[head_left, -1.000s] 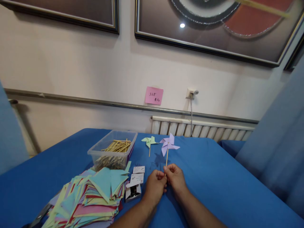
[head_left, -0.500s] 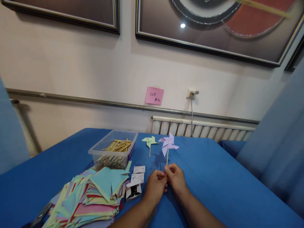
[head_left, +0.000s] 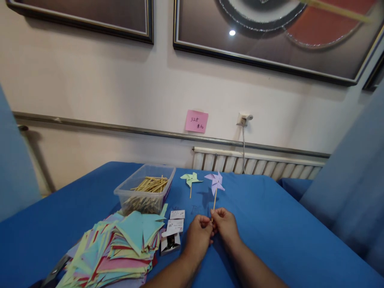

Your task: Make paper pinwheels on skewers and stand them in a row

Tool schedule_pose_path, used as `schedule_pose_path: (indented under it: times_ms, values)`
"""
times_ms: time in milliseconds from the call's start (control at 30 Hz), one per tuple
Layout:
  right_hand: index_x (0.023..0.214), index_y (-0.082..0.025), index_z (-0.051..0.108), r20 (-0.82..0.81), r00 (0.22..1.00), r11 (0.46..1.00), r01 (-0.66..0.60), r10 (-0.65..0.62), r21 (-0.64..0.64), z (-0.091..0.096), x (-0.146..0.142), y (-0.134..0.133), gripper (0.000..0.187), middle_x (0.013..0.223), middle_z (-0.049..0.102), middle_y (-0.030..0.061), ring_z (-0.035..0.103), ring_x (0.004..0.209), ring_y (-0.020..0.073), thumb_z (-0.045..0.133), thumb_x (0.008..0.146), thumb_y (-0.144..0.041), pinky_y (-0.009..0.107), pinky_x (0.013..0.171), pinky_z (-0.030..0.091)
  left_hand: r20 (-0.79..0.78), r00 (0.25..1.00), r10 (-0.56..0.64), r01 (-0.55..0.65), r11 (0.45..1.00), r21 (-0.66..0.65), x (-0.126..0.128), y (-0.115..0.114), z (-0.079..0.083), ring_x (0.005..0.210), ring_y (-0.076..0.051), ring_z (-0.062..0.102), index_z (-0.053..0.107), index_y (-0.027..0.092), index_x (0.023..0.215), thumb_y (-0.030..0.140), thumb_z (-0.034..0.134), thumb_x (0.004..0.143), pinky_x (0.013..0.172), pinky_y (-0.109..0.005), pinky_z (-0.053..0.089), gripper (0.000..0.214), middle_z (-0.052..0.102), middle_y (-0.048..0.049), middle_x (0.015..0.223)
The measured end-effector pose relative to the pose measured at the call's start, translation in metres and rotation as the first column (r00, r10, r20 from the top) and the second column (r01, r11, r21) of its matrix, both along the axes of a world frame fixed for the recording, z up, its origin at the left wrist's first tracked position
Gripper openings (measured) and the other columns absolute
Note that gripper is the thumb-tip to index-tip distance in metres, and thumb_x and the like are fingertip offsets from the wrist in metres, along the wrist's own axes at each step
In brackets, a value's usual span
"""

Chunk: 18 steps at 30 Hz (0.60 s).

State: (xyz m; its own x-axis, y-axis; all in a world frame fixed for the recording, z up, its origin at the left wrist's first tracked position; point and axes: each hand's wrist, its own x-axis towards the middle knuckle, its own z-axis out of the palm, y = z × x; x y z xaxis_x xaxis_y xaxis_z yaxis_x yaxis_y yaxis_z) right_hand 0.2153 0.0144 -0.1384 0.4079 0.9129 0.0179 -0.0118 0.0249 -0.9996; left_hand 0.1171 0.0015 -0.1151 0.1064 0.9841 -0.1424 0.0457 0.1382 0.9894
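A purple paper pinwheel (head_left: 216,182) on a thin wooden stick is held over the blue cloth, its wheel pointing away from me. My right hand (head_left: 227,226) pinches the stick low down between thumb and fingers. Against it, my left hand (head_left: 198,235) has its fingers closed at the stick's bottom end, which the fingers partly hide. Just beyond, a light green pinwheel (head_left: 191,179) with its own stick lies on the cloth. Left of my left hand stand small white boxes (head_left: 175,226), the nearest one open with dark small contents.
A clear plastic box (head_left: 141,188) of wooden sticks (head_left: 153,185) stands at the left. Before it lies a heap of coloured cut paper (head_left: 129,248), with scissors (head_left: 55,272) beside it. A radiator (head_left: 258,160) and wall rail (head_left: 135,131) run behind the table (head_left: 285,232).
The purple pinwheel has tilted slightly to the right and its wheel has turned. Both hands remain together on the stick. The whole view has shifted a little.
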Motion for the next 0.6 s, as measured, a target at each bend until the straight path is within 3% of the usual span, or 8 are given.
schedule_pose_path:
  times_ms: [233,333,400,600]
  values:
    - [0.06,-0.016,0.057,0.229,0.972,0.983,0.088,-0.049,-0.163,0.001,0.02,0.043,0.024,0.051,0.055,-0.0033,0.051,0.043,0.0103,0.066,0.071,-0.035,0.02,0.039,0.037,-0.042,0.999,-0.014,0.017,0.998,0.059,0.005,-0.002,-0.004,0.045,-0.009,0.05,0.05,0.02,0.067,0.009,0.053,0.069,0.039,-0.018,0.036,0.011,0.052,0.0047,0.057]
    - [0.087,-0.013,0.061,0.276,0.961,0.948,0.064,0.026,-0.313,0.0,0.024,0.073,0.019,0.079,0.064,0.0018,0.06,0.063,0.0122,0.058,0.085,-0.032,0.026,0.057,0.05,-0.06,0.998,-0.031,0.035,0.997,0.069,0.005,-0.002,-0.006,0.044,-0.009,0.047,0.049,0.02,0.067,0.01,0.051,0.071,0.039,-0.017,0.034,0.011,0.05,0.0057,0.055]
    - [0.106,-0.014,0.057,0.286,0.955,0.918,0.044,0.077,-0.395,-0.002,0.024,0.091,0.024,0.102,0.061,0.006,0.061,0.083,0.0164,0.053,0.089,-0.031,0.035,0.071,0.052,-0.07,0.996,-0.056,0.061,0.996,0.061,0.005,-0.002,-0.009,0.043,-0.009,0.046,0.048,0.02,0.069,0.011,0.049,0.073,0.038,-0.018,0.033,0.01,0.048,0.0063,0.054]
    - [0.113,-0.017,0.054,0.336,0.923,0.865,0.007,0.187,-0.502,-0.006,0.02,0.12,0.028,0.114,0.057,0.0079,0.059,0.094,0.0198,0.052,0.089,-0.03,0.04,0.079,0.051,-0.143,0.987,-0.071,0.089,0.989,0.121,0.006,0.001,-0.019,0.051,-0.01,0.05,0.05,0.02,0.069,0.011,0.048,0.073,0.046,-0.019,0.035,0.01,0.05,0.0052,0.055]
